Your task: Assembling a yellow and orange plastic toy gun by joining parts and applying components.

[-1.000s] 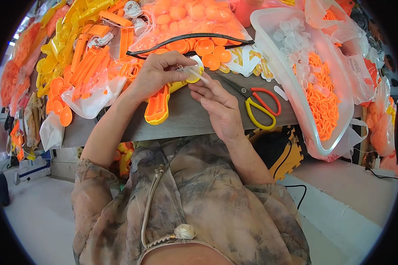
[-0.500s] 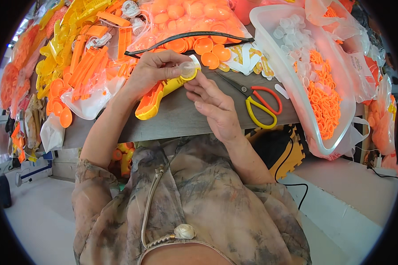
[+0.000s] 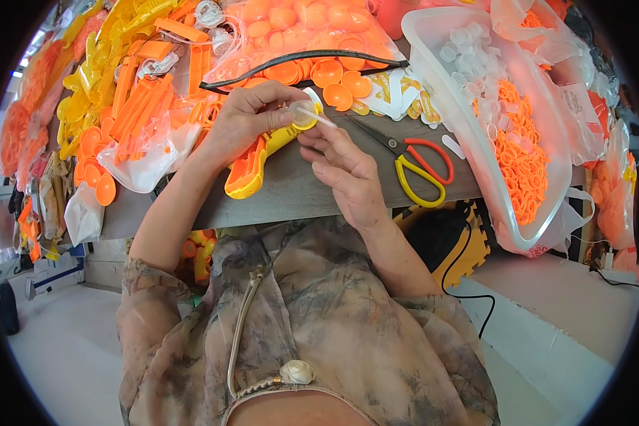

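Note:
A yellow and orange plastic casing with a long open body and a round head slants between my hands above the table's front part. My left hand is closed around its upper part, thumb and forefinger pinching near the round head. Across that head lies a thin whitish, see-through piece, seen nearly edge-on; its exact kind is unclear. My right hand has its half-curled fingertips against the head's right side, with the thumb apart. Some of its fingertips are hidden. Scissors with red and yellow handles lie right of it.
A clear bag of orange half-spheres lies at the back. On the right stands a whitish tub with orange rings and clear caps. Orange parts and yellow parts heap up left. Flat white-and-yellow pieces lie behind the scissors.
The casing's lower end has shifted slightly right and down. The clear round piece at its head, earlier seen face-on, now shows as a thin slanting strip. My right hand has barely moved.

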`<state>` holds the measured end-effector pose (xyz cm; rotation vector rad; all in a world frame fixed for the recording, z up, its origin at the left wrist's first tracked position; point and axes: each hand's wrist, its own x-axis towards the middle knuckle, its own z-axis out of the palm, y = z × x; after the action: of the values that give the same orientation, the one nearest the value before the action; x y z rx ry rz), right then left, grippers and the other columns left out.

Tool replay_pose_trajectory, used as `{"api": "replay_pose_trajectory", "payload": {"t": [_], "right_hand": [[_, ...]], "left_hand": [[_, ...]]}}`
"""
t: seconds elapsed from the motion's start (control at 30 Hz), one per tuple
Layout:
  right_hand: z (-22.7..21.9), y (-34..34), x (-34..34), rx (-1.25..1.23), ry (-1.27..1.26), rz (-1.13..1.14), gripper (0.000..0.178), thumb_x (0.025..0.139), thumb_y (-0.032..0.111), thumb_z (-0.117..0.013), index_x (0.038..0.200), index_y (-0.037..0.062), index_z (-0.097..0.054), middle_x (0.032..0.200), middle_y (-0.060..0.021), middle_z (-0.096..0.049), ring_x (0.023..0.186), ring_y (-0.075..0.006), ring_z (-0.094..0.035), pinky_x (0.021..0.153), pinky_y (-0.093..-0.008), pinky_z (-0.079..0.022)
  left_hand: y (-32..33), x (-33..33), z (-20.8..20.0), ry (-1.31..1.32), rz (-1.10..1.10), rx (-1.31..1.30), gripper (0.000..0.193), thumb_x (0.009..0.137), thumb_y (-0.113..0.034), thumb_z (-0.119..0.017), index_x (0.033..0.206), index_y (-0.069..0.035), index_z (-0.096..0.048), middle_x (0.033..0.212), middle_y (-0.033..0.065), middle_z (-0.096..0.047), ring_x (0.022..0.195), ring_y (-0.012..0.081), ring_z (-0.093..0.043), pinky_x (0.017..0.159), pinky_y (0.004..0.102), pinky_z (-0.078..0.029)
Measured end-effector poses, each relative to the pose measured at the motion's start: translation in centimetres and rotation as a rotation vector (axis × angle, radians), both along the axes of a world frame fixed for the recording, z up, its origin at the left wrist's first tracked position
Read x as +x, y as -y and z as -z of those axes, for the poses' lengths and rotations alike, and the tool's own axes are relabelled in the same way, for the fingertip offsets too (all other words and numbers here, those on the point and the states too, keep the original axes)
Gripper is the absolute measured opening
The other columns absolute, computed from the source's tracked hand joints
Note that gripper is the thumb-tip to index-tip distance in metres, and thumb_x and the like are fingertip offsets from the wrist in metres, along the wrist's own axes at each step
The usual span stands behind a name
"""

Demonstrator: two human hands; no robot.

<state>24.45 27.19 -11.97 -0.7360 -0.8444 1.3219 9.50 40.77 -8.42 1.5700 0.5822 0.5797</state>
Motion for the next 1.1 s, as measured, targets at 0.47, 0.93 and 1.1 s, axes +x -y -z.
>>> {"api": "replay_pose_trajectory", "payload": {"t": [0.47, 0.93, 1.1], "right_hand": [[0.2, 0.1, 0.1, 0.010, -0.054, 0.003, 0.057, 0.083, -0.003, -0.050, 0.138, -0.0037, -0.036, 0.130, -0.0100, -0.045, 0.122, -0.0238, -0.045, 0.104, -0.0380, -0.036], [-3.1, 0.9, 3.1, -0.452, 0.526, 0.054, 0.040, 0.089, 0.018, -0.059, 0.123, -0.0013, -0.051, 0.109, -0.0101, -0.060, 0.080, -0.0159, -0.062, 0.065, -0.0279, -0.053], [-3.2, 0.8, 2.0, -0.269, 1.146, 0.316, 0.049, 0.082, 0.013, -0.068, 0.125, 0.0010, -0.048, 0.095, -0.0089, -0.061, 0.067, -0.0094, -0.054, 0.061, -0.0224, -0.045]], "left_hand": [[0.5, 0.2, 0.6, 0.065, 0.009, 0.073, 0.023, 0.085, -0.001, -0.062, 0.108, -0.001, -0.063, 0.100, 0.0020, -0.060, 0.092, 0.0094, -0.056, 0.081, 0.0232, -0.045], [4.4, 0.6, -1.1, -0.191, 0.061, 1.205, 0.032, 0.071, -0.004, -0.068, 0.103, -0.007, -0.064, 0.096, 0.0065, -0.061, 0.084, 0.0253, -0.056, 0.070, 0.0338, -0.047], [6.2, -4.5, -2.6, -0.071, -0.385, 0.951, 0.036, 0.071, -0.001, -0.067, 0.106, -0.003, -0.063, 0.112, 0.0125, -0.060, 0.096, 0.0298, -0.057, 0.081, 0.0364, -0.046]]}}
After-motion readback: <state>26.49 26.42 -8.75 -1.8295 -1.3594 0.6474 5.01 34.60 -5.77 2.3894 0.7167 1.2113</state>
